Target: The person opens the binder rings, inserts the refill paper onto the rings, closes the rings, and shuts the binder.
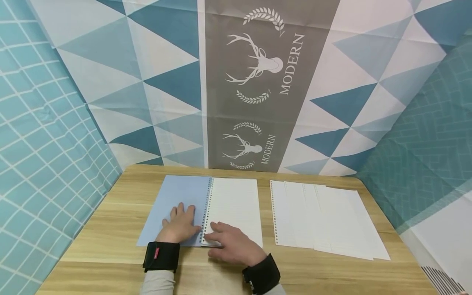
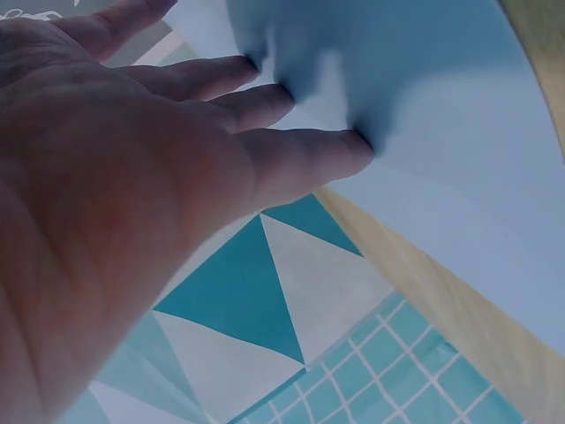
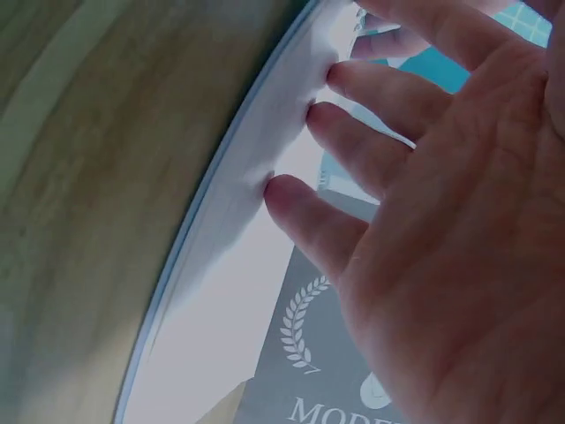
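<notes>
A spiral notebook lies open on the wooden table, its light blue cover (image 1: pixel 186 190) on the left and a stack of white ruled pages (image 1: pixel 236 200) on the right. Between them runs the spiral binding (image 1: pixel 209 197). My left hand (image 1: pixel 178 226) rests on the cover with fingers spread and fingertips (image 2: pixel 357 150) on the blue surface; its thumb reaches the binding. Near the lower binding, my right hand (image 1: pixel 234 244) touches the pages with extended fingers. In the right wrist view its fingertips (image 3: pixel 284 190) meet the white paper, and the palm is bare.
Several loose white sheets (image 1: pixel 332 221) with punched holes overlap in a fan to the right of the notebook. Behind the wooden table (image 1: pixel 121 205) hangs a patterned cloth (image 1: pixel 177 82), with tiled-print cloth (image 1: pixel 44 123) at the left side.
</notes>
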A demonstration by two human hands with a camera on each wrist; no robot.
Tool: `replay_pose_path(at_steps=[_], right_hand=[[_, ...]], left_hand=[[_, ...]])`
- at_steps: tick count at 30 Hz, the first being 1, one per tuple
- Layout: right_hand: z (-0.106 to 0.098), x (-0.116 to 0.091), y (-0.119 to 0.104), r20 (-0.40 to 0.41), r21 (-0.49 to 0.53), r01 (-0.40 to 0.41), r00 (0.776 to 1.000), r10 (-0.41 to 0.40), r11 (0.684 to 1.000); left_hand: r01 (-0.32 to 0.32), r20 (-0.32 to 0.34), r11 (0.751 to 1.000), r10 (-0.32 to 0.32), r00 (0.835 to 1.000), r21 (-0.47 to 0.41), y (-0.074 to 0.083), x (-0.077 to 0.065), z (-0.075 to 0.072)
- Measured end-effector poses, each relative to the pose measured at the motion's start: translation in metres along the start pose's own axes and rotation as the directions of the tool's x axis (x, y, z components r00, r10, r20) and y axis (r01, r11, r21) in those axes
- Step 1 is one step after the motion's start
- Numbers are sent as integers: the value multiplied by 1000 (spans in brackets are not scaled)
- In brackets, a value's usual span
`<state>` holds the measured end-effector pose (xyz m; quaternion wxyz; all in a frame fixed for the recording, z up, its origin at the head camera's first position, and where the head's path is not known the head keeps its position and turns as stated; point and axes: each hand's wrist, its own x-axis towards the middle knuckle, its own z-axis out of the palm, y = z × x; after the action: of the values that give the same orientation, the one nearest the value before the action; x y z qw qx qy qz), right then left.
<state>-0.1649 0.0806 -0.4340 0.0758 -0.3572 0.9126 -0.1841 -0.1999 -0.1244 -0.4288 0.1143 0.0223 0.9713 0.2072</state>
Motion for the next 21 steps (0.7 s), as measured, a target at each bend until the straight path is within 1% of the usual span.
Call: replay_pose_path(at_steps=[4,9,16,21], right_hand=[[0,0,-1,-10,-6,-14,1000,14,1000],[1,-1,3,-1,-13,-20,1000,20,1000],[0,-2,3,5,-42,-31,1000,31,999],[1,0,2,-10,-24,-52,999,51,998]], left_hand=[[-3,-2,1000,3,1000,9,-1,1,0],[-6,9,1000,5,1000,16,0,1,0],[-50,52,999,51,997,-13,2,-1,-3],[-69,53,998,70,996,-14,5,-1,-3]])
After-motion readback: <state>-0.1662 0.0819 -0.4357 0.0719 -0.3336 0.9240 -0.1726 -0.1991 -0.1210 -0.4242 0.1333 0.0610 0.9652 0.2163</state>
